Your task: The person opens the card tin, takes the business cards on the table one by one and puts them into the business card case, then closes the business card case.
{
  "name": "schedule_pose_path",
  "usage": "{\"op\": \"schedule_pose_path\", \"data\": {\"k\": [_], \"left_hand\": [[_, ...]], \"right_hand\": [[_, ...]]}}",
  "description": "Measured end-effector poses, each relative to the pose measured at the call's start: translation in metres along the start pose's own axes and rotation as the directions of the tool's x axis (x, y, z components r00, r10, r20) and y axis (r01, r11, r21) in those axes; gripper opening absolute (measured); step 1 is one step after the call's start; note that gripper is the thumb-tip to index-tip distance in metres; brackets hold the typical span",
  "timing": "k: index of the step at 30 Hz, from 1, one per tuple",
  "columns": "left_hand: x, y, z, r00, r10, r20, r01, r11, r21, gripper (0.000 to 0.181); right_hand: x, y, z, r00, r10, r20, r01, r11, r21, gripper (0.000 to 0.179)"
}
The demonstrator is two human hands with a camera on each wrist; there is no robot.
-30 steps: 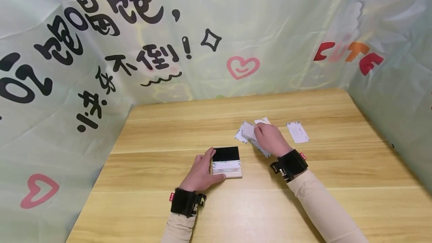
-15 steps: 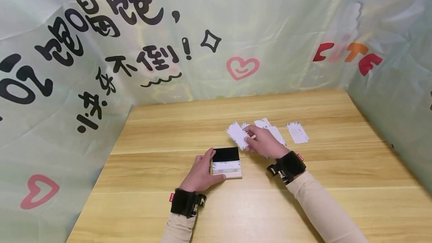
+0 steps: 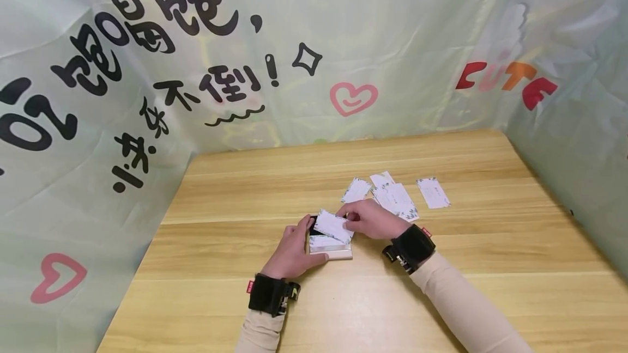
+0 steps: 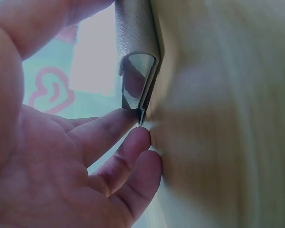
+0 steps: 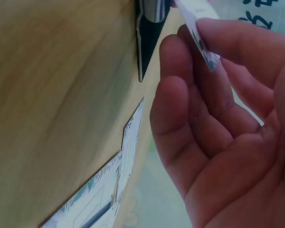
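An open business card case [image 3: 339, 255], pale outside and black inside, lies on the table with a printed card [image 3: 321, 242] in its near half. My left hand [image 3: 289, 255] holds it by the left side, thumb at the front edge and a finger at the back corner. In the left wrist view, fingertips meet the case's hinge end [image 4: 138, 80]. Between thumb and fingers my right hand [image 3: 376, 220] pinches a white business card [image 3: 330, 225], tilted over the case's black half. The right wrist view shows this card [image 5: 210, 58] edge-on under the thumb.
Several leaf-bordered cards [image 3: 396, 199] lie loosely overlapped behind the right hand, with one card [image 3: 356, 190] at their left. Another card [image 3: 433, 192] lies apart to the right. Printed fabric [image 3: 392, 42] walls the wooden table [image 3: 373, 304] at the back and sides.
The right hand has picked a card from the loose group and carried it left and nearer, over the case. The remaining cards shifted. The left hand stays on the case.
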State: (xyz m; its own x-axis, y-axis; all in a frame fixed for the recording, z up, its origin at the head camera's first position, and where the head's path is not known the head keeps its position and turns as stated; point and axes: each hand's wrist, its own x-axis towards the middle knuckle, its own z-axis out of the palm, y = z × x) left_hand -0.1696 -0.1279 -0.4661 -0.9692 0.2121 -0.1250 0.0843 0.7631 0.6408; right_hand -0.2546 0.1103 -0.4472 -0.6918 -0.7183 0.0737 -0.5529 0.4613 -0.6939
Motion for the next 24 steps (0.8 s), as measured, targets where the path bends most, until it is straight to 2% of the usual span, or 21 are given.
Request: {"op": "schedule_pose_path", "data": {"k": [5,11,17,24], "left_hand": [[0.0,0.0,0.001,1.0,0.003,0.0,-0.003,1.0,-0.005,0.102],[-0.001,-0.001,0.001,1.0,-0.005,0.007,0.005,1.0,-0.017,0.102],[-0.001,-0.002,0.0,1.0,0.0,0.003,0.001,1.0,-0.016,0.101],[0.0,-0.002,0.0,1.0,0.012,0.004,-0.012,1.0,-0.005,0.1]], "right_hand": [[0.003,-0.005,0.005,1.0,-0.009,0.025,0.01,0.998,-0.055,0.024],[0.004,-0.012,0.013,0.997,-0.065,0.048,0.071,0.987,-0.143,0.032],[0.004,-0.016,0.014,0.998,-0.057,0.039,0.062,0.987,-0.149,0.033],[0.007,-0.016,0.017,0.984,-0.139,0.108,0.154,0.977,-0.146,0.021]]}}
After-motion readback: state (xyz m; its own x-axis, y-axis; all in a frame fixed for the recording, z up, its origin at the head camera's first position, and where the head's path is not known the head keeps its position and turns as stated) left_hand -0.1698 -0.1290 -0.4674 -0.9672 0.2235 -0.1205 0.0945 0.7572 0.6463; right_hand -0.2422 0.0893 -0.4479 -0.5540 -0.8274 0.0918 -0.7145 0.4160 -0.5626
